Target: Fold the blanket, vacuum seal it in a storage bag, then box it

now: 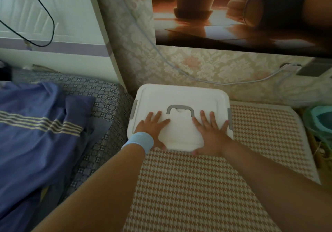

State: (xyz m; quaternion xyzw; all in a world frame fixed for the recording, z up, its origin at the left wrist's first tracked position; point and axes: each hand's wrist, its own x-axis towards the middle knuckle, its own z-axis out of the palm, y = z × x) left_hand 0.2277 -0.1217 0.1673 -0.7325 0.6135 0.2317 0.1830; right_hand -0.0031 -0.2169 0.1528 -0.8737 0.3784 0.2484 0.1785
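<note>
A white plastic storage box (181, 95) with a grey handle (180, 108) on its lid and grey side latches stands against the wall, on a brown houndstooth mat. The lid is on, so the contents are hidden. My left hand (152, 127), with a light blue wristband, lies flat on the lid left of the handle, fingers spread. My right hand (211, 133) presses flat on the lid right of the handle. Both thumbs reach the lid's near edge. No storage bag shows.
A rumpled blue cloth with pale stripes (36, 127) lies on the patterned bed cover at left. The houndstooth mat (197, 186) fills the near middle. A white cable (233, 82) runs along the wall. Teal objects (321, 120) sit at the right edge.
</note>
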